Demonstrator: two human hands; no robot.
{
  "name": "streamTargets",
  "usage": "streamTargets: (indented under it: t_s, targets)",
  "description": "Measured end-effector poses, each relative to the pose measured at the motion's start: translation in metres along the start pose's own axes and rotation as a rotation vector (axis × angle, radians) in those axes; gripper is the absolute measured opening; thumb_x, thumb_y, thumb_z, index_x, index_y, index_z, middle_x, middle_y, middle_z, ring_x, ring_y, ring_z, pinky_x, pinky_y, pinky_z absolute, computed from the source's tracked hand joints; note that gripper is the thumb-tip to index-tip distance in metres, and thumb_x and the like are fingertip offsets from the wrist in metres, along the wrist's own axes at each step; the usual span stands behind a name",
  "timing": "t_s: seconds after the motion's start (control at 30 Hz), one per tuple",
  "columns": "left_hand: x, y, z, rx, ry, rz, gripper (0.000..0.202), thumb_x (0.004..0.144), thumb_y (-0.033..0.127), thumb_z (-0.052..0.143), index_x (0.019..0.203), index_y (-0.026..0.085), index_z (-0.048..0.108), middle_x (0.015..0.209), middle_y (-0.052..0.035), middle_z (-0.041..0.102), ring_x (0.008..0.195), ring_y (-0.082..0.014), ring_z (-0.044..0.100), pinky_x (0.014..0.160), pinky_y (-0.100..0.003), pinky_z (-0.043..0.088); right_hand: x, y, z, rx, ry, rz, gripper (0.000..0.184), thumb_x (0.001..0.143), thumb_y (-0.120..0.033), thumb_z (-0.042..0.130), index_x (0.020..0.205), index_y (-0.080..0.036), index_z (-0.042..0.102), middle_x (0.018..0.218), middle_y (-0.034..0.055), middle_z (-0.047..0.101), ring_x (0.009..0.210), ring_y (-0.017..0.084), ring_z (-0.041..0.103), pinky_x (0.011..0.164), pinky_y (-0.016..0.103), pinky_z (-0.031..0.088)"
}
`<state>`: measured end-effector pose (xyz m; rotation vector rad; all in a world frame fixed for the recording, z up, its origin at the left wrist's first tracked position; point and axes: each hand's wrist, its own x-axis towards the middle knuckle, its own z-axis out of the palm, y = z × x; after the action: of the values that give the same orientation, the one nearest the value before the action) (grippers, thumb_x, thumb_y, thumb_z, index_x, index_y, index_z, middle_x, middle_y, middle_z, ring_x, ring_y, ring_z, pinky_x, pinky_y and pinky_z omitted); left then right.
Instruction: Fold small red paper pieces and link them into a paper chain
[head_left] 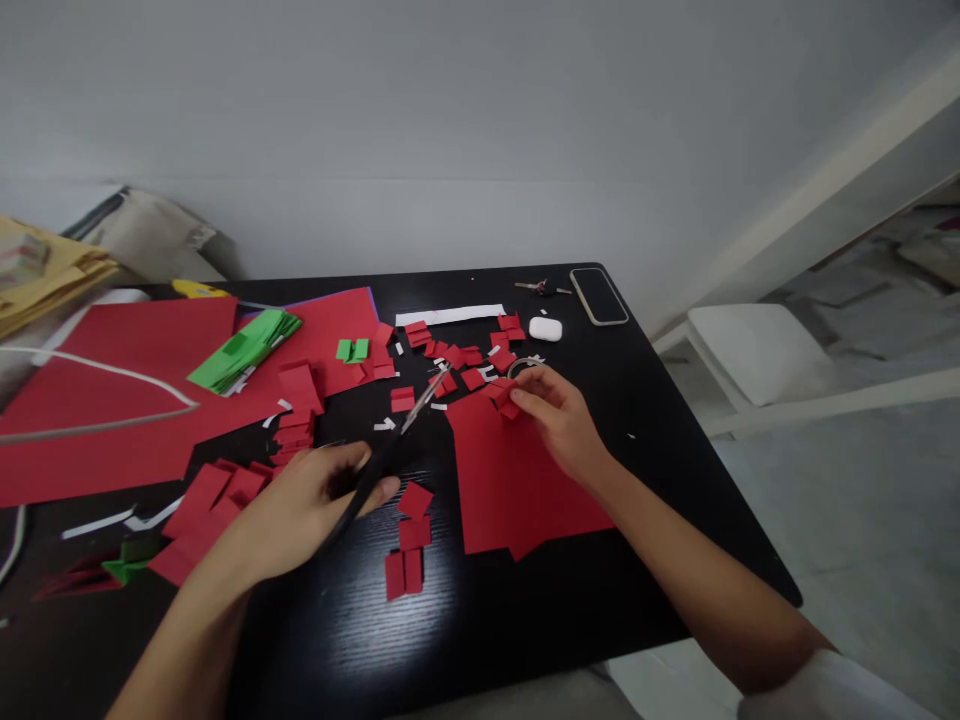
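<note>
My left hand (315, 505) is closed around the dark handles of a pair of scissors (414, 415), whose blades point up and away over the table. Between the thumb and fingers of my right hand (559, 415) is a small folded piece of red paper (504, 396). Beneath that hand lies a larger red sheet (517, 490). A ring that looks like a roll of tape (523, 364) sits beside the right fingers, partly hidden. Small red paper pieces (415, 533) are scattered between my hands, and others lie farther back.
Large red sheets (127, 400) cover the table's left side, with a green paper bundle (245, 350) on them. A phone (598, 296), a white earbud case (545, 328) and a white strip (450, 315) lie toward the back. A white cable (150, 378) crosses at left.
</note>
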<state>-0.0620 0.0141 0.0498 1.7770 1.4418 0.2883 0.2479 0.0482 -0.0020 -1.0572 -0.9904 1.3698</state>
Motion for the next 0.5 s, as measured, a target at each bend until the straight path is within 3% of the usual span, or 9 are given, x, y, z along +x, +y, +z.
streamTargets:
  t_s: [0.1, 0.2, 0.5]
  targets:
    - [-0.001, -0.001, -0.001, 0.021, -0.196, -0.03, 0.037, 0.088, 0.049, 0.065, 0.069, 0.021, 0.051, 0.066, 0.0048, 0.049, 0.06, -0.0132, 0.045, 0.054, -0.023, 0.035, 0.0, 0.0, 0.0, -0.012, 0.022, -0.048, 0.013, 0.084, -0.029, 0.081, 0.09, -0.025, 0.07, 0.092, -0.0002, 0.071, 0.084, 0.017, 0.067, 0.08, 0.032, 0.053]
    - [-0.001, 0.003, 0.003, -0.013, -0.285, -0.02, 0.031, 0.09, 0.042, 0.063, 0.069, 0.021, 0.053, 0.064, 0.0053, 0.049, 0.059, -0.0124, 0.043, 0.053, -0.024, 0.032, -0.001, 0.002, 0.0, 0.006, 0.006, -0.041, 0.016, 0.084, -0.03, 0.083, 0.092, -0.025, 0.07, 0.09, -0.0007, 0.072, 0.084, 0.016, 0.068, 0.08, 0.032, 0.054]
    - [0.003, 0.016, 0.023, -0.035, -0.246, 0.05, 0.03, 0.091, 0.042, 0.061, 0.071, 0.021, 0.052, 0.066, 0.0048, 0.053, 0.06, -0.0126, 0.046, 0.054, -0.024, 0.034, -0.008, -0.007, 0.008, -0.036, -0.074, -0.024, 0.019, 0.082, -0.03, 0.085, 0.09, -0.023, 0.069, 0.086, -0.0008, 0.07, 0.079, 0.014, 0.067, 0.076, 0.03, 0.056]
